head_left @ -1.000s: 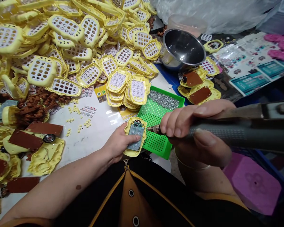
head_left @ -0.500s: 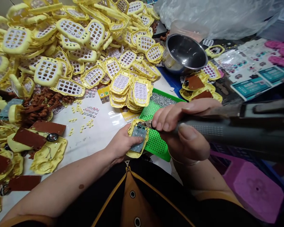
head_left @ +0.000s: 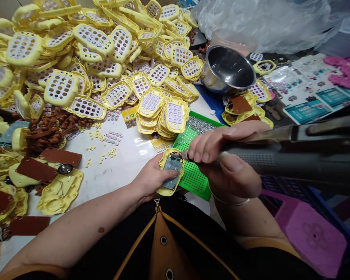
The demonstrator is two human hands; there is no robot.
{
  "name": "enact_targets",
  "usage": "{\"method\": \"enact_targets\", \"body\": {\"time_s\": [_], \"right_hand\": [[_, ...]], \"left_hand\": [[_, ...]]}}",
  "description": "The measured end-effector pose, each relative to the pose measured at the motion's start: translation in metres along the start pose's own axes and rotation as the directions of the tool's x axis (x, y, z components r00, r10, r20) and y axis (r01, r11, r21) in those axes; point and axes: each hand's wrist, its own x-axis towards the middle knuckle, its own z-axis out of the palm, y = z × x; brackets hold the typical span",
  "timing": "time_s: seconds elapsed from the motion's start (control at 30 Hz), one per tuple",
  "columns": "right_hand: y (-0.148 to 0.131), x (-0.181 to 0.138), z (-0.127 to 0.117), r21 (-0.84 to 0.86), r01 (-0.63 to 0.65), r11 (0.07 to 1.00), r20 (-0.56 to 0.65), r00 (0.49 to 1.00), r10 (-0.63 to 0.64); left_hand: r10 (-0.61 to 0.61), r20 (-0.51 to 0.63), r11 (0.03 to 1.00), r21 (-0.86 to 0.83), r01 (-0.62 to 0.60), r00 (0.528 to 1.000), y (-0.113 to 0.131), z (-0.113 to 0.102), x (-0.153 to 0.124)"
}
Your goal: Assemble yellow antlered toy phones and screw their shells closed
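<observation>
My left hand [head_left: 153,175] grips a yellow toy phone shell [head_left: 167,191], its thumb pressed on the grey-green circuit board [head_left: 171,177] lying inside. Wrapped around the front of a dark electric screwdriver [head_left: 268,157] is my right hand [head_left: 224,155]. The tool lies nearly level, with its tip at the upper end of the board. Whether the tip sits on a screw is too small to see. Behind and below the tip is a green perforated tray [head_left: 194,179], with many small metal screws [head_left: 200,125] in its far end.
Stacked yellow shells with button sheets [head_left: 175,114] stand beyond the tray, before a large heap of shells [head_left: 61,87]. A metal bowl [head_left: 229,70] stands at the back right. Brown boards [head_left: 36,170] with speakers lie at left. A pink stool [head_left: 312,237] is at lower right.
Both hands keep their grip, and the screwdriver tip stays at the top of the board. The whole view has shifted slightly; hands and shell sit almost as before.
</observation>
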Motion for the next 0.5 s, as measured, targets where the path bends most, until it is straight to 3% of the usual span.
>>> {"method": "enact_targets", "body": {"time_s": [0.2,0.4,0.5], "right_hand": [[0.003,0.005,0.009,0.181,0.056,0.982,-0.07,0.997,-0.044],[0.003,0.008,0.012,0.163,0.089,0.983,-0.136,0.988,-0.067],[0.004,0.008,0.011,0.153,0.092,0.984,-0.111,0.991,-0.076]], "left_hand": [[0.013,0.021,1.0,0.011,-0.013,1.0,-0.001,-0.002,0.001],[0.035,0.014,0.998,0.06,-0.036,0.999,0.001,-0.003,0.001],[0.029,0.018,0.997,0.068,-0.03,0.999,0.001,-0.003,0.001]]}}
